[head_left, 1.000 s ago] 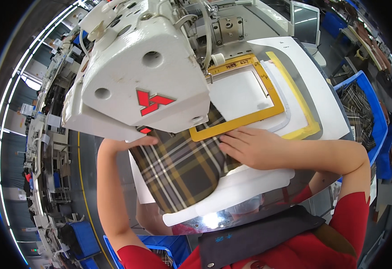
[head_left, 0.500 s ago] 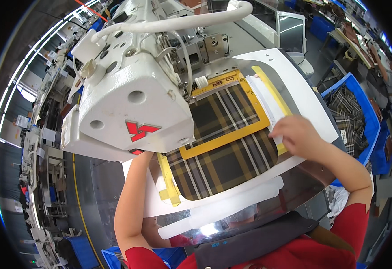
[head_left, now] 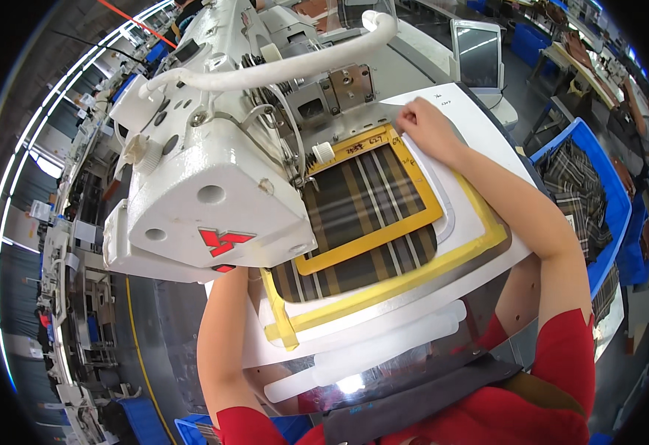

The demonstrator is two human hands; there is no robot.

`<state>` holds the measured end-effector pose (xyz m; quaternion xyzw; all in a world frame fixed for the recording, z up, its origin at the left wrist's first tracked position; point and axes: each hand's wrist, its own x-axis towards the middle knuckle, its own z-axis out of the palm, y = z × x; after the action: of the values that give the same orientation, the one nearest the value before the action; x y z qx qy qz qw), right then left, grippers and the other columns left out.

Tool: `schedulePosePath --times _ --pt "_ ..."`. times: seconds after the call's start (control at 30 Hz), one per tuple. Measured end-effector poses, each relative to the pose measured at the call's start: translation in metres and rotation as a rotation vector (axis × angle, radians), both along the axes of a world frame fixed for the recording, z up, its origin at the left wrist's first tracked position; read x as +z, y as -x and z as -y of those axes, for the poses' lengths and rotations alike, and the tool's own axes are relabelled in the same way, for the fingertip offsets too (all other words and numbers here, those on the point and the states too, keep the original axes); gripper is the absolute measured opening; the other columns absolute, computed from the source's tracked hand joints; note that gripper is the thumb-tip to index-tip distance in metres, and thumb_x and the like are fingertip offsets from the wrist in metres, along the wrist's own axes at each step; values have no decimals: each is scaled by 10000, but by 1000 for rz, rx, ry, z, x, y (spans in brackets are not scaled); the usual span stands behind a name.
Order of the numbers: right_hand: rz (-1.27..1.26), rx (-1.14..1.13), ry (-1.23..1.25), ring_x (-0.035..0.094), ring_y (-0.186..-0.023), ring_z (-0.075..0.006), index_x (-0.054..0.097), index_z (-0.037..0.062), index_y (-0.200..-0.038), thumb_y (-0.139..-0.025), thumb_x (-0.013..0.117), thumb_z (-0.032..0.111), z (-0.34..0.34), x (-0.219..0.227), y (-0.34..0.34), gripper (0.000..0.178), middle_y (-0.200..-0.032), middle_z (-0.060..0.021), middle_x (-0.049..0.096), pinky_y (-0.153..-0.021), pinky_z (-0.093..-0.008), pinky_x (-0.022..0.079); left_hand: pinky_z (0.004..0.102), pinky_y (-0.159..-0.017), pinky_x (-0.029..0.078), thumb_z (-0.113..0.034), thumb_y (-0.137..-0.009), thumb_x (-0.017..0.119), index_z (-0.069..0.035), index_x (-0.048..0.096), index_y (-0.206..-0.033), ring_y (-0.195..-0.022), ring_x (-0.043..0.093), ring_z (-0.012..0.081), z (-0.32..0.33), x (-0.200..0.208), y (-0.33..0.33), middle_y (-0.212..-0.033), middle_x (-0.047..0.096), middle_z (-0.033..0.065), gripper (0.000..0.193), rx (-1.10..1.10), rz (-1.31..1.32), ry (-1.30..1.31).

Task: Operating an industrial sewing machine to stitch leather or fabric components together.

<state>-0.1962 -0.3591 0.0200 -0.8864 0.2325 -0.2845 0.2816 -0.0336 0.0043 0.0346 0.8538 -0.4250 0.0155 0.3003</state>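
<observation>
Lying flat beneath a yellow frame [head_left: 373, 238], plaid cloth [head_left: 365, 189] fills its window and spreads past its near bar beside a white machine head [head_left: 221, 204]; placement looks done, while any stitching seems left, with none to be made out. The right hand [head_left: 424, 127], loosely curled, is by the frame's far right corner, though whether it grips anything cannot be told. The left hand is hidden behind the machine head, its grip impossible to tell; the frame's left side is partly covered, and streaky blur muddies the plaid
</observation>
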Motion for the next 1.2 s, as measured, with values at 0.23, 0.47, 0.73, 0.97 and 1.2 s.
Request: schedulePosePath --times 0.23,0.47,0.73,0.97,1.2 --pt "136 249 226 616 -891 -265 695 26 -906 -820 662 195 4 -11 8 192 -949 -104 641 -801 -342 496 342 -820 497 -117 -799 723 -19 639 -1073 -927 612 233 -6 -13 -3 -1017 661 120 304 28 19 -12" --pt "18 195 115 601 -901 -274 691 27 -899 -816 660 159 5 -7 -1 159 -937 -100 626 -807 -360 488 339 -807 500 -105 -809 708 -9 637 -1059 -912 611 226 -19 -20 -5 -1000 659 120 277 63 58 -15" --pt "221 143 -107 632 -920 -262 646 2 -1001 -874 632 170 -12 -3 15 211 -959 -122 643 -827 -337 487 337 -792 502 -92 -821 691 2 634 -1042 -896 610 219 -31 -26 3 -982 657 121 247 115 108 -21" --pt "9 628 289 635 -972 -267 652 34 -997 -838 686 155 -89 25 152 203 -1021 -121 671 -854 -377 503 371 -743 516 -113 -776 703 -59 628 -944 -876 648 282 -44 15 106 -949 682 107 191 -434 163 21" --pt "-39 582 514 648 -1002 -276 661 23 -1027 -810 716 206 -114 17 149 289 -1072 -122 682 -898 -390 510 447 -1037 393 -256 -776 729 -51 543 -1255 -1206 518 356 -24 18 142 -1332 546 161 553 -414 184 -163"
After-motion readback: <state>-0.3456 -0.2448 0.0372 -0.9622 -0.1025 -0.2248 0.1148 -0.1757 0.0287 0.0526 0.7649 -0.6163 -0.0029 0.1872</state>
